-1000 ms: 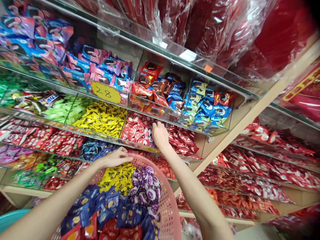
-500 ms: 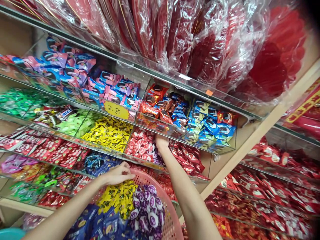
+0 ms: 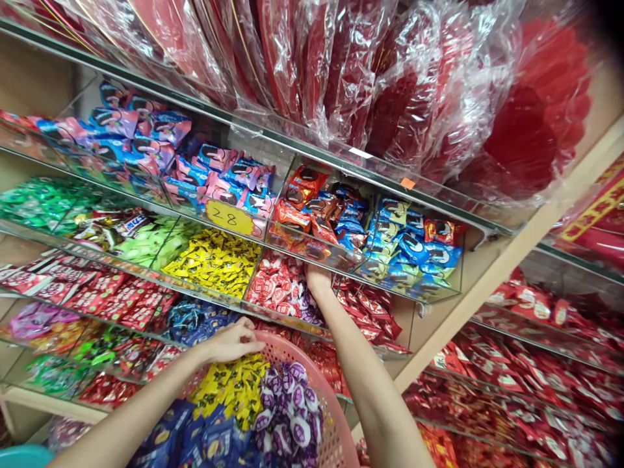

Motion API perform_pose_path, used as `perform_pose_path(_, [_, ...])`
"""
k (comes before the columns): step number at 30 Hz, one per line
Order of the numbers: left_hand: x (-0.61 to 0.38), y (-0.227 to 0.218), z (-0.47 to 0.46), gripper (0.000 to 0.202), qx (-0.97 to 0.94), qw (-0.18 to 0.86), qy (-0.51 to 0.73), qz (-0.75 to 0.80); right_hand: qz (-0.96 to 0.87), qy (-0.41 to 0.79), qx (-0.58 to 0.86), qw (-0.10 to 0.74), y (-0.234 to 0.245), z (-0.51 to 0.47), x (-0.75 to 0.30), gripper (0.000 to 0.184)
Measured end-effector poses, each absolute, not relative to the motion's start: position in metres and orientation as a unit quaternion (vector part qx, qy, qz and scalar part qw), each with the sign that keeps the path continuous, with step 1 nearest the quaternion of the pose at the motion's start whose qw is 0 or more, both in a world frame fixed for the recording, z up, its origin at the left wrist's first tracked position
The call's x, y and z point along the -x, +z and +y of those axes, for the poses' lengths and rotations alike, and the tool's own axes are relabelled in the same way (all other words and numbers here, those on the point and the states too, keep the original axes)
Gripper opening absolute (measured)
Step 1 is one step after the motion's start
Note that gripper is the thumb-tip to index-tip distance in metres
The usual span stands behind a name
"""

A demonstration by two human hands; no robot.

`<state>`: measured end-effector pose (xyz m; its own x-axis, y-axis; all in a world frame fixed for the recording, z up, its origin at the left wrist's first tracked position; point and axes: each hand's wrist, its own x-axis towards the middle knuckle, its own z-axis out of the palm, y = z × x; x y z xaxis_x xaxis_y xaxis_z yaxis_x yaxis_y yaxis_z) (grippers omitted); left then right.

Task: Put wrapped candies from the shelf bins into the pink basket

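My left hand is curled over the far rim of a pink perforated plastic basket. Inside the basket lie yellow-wrapped candies, purple-and-white wrapped candies and dark blue packets. My right hand reaches into a shelf compartment below the cookie-packet row. Its fingers are out of sight behind the shelf edge, so what they touch is hidden. Red-and-white wrapped candies lie just left of that hand, with red packets on its right.
Above my right hand runs a clear-fronted shelf with red cookie packets and blue ones. A yellow price tag reads 28. Plastic-wrapped red items fill the top shelf. A slanted wooden post stands at right.
The view has shifted very slightly. Both hands stay essentially in place, the left at the basket rim and the right inside the shelf compartment.
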<state>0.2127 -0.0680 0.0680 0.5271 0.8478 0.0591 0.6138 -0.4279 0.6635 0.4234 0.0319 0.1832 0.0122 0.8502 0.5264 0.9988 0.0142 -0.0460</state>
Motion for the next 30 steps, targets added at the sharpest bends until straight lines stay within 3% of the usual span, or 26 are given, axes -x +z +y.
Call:
perform_pose_path(8, [-0.213,0.07,-0.068,0.049,-0.819,0.302,0.197,0.446,-0.671,-0.17,0.693,0.199,0.179,0.017,-0.422,0.034])
perform_pose_path(14, [-0.212,0.067,-0.066,0.048,-0.824,0.299,0.195,0.44,-0.657,-0.163,0.709,0.198,0.175,-0.006,-0.422,0.044])
perform_pose_path(22, [-0.212,0.063,-0.063,0.047,-0.823,0.303,0.196,0.439,-0.667,-0.117,0.698,0.23,0.17,-0.049,-0.417,0.049])
perform_pose_path(26, [-0.212,0.062,-0.062,0.047,-0.818,0.309,0.2,0.441,-0.678,-0.075,0.657,0.321,0.156,-0.088,-0.421,0.049])
perform_pose_path(30, [-0.213,0.065,-0.064,0.049,-0.802,0.34,0.208,0.445,-0.663,0.141,0.558,0.479,0.13,-0.134,-0.415,0.05])
